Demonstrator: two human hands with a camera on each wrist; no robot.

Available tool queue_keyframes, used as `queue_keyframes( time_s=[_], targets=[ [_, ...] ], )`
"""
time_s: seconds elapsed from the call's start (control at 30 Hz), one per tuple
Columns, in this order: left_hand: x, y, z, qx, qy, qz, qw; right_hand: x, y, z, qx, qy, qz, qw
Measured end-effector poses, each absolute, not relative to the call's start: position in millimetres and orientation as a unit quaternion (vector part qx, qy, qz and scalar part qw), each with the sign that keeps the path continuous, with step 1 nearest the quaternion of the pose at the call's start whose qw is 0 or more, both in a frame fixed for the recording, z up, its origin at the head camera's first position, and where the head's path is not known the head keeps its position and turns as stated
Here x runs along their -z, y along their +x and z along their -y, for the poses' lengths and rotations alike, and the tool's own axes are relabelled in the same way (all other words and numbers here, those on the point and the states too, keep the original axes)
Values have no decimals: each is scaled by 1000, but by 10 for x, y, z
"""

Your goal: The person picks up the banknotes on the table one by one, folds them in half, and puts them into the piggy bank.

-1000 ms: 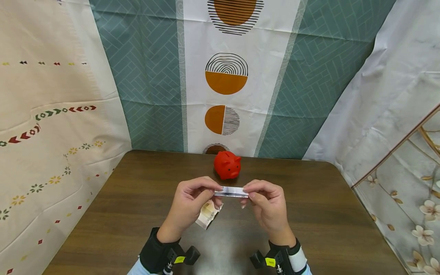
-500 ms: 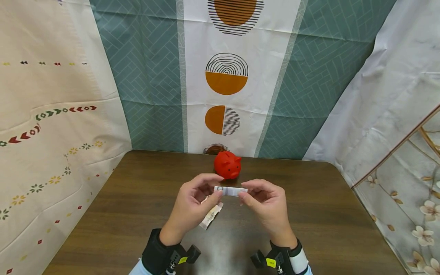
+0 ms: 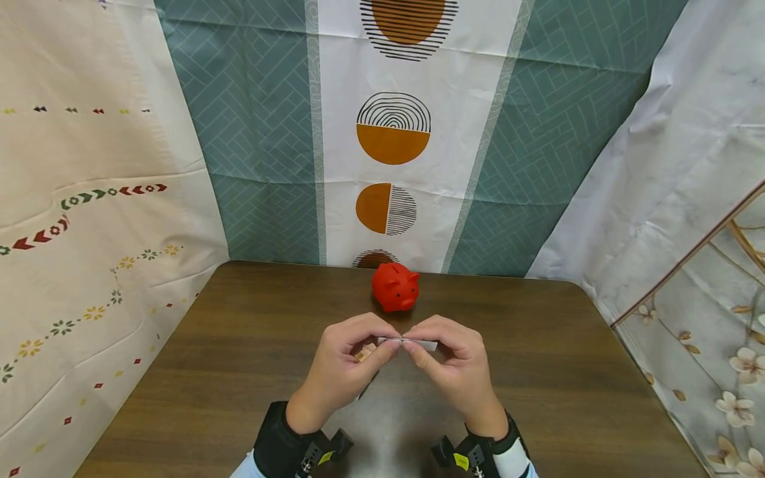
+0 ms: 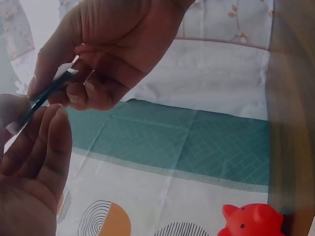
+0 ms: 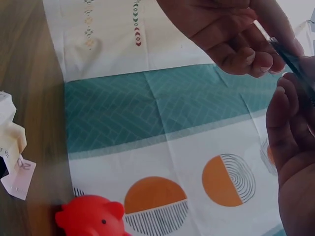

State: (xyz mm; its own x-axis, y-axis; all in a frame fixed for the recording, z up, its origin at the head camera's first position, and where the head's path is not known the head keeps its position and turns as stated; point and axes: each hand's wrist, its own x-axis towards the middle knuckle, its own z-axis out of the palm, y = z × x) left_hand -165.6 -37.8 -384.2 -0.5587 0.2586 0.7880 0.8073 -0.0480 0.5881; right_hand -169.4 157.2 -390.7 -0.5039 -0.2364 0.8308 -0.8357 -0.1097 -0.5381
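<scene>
Centrally, head view: narrow paper-like strip above tabletop, pinched in fingers of left hand and right hand; long axis crosswise, both hands equally near. Left wrist view: strip slanting, dark-faced, pale-ended. Right wrist view: strip dark, partly hidden; red piggy bank well apart.

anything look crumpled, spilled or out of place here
One thing: the paper note on the table, at the left edge of the right wrist view, is creased and bent up rather than lying flat. I see no spill. The red piggy bank stands upright, and the left hand and right hand pinch a narrow strip.
</scene>
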Motion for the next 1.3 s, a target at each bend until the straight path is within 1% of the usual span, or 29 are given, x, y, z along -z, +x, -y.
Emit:
queue_keyframes(
  time_s=[0.13, 0.3, 0.5, 0.67, 0.9, 1.1, 1.3],
  targets=[
    [3836, -1656, 365, 585, -427, 639, 259, 3915, -1694, -1565, -602, 444, 611, 260],
    [3847, -1660, 354, 587, -435, 625, 276, 3913, -1692, -1555, -606, 454, 597, 265],
    [3850, -1657, 362, 604, -416, 625, 266, 3910, -1682, -1564, -620, 435, 597, 265],
    [3848, -1650, 386, 610, -413, 624, 260, 3911, -1682, -1580, -634, 444, 581, 252],
    [3860, -1655, 402, 624, -408, 624, 234, 3909, -1691, -1588, -652, 442, 568, 240],
    [3852, -1665, 418, 618, -413, 622, 245, 3915, -1703, -1601, -662, 452, 554, 225],
    [3851, -1685, 439, 636, -411, 608, 238, 3919, -1718, -1629, -661, 450, 557, 225]
  ],
)
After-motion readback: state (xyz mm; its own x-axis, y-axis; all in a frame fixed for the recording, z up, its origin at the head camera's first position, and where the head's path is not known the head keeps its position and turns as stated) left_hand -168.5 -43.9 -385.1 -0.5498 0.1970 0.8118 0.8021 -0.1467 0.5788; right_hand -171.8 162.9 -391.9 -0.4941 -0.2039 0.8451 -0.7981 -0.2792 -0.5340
